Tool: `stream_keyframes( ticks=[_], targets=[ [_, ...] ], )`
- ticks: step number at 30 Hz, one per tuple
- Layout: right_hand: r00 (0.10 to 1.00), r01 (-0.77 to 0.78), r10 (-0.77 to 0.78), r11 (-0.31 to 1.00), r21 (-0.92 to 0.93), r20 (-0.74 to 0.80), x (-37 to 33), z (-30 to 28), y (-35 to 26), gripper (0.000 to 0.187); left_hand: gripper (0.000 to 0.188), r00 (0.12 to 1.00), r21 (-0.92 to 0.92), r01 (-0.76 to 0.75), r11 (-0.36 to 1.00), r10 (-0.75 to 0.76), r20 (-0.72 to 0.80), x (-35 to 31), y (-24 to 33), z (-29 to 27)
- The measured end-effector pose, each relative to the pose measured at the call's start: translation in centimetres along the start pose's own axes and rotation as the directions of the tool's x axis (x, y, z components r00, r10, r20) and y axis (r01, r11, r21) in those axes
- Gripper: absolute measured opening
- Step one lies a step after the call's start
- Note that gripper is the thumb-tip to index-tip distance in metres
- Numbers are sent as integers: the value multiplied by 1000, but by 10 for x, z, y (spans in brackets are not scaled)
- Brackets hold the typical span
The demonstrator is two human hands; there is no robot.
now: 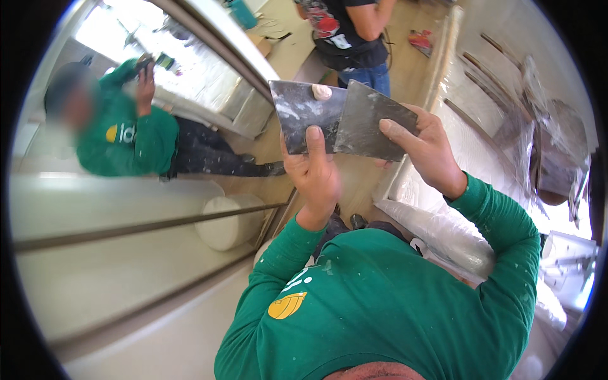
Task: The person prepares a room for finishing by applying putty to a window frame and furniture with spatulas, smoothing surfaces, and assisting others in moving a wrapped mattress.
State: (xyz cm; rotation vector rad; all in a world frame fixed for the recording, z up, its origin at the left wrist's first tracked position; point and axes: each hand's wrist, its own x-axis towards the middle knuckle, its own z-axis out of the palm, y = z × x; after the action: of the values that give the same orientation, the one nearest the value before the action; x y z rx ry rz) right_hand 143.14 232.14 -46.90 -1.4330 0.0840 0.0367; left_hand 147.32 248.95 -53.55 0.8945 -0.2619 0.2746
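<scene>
Two thin, dark, square-cornered plates, like putty spreaders, are held up in front of my chest. My left hand (315, 177) grips the left plate (297, 117) from below, its thumb on the near face. White smears mark that plate, and a pale lump (322, 92) shows at its far edge; I cannot tell whether it is paste or a fingertip. My right hand (437, 149) pinches the right plate (364, 126) at its right side, thumb on top. The right plate overlaps the left one's edge. My other fingers are mostly hidden behind the plates.
A mirrored panel (126, 234) at left reflects me. Another person (348, 38) in a dark shirt and jeans stands ahead. To the right, a plastic-wrapped surface (468, 152) carries wooden strips (487, 82); a plastic-wrapped roll (443, 237) lies beside my right arm.
</scene>
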Motion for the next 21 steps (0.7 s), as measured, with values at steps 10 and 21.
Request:
stream_keyframes(
  ticks=[10, 21],
  targets=[
    [951, -125, 121, 992, 5, -283, 28, -2, -12, 38, 40, 913, 148, 289, 946, -319, 253, 57, -31, -2],
    [716, -157, 274, 960, 234, -642, -15, -61, 8, 37, 38, 323, 510, 386, 769, -631, 706, 87, -89, 63]
  ],
)
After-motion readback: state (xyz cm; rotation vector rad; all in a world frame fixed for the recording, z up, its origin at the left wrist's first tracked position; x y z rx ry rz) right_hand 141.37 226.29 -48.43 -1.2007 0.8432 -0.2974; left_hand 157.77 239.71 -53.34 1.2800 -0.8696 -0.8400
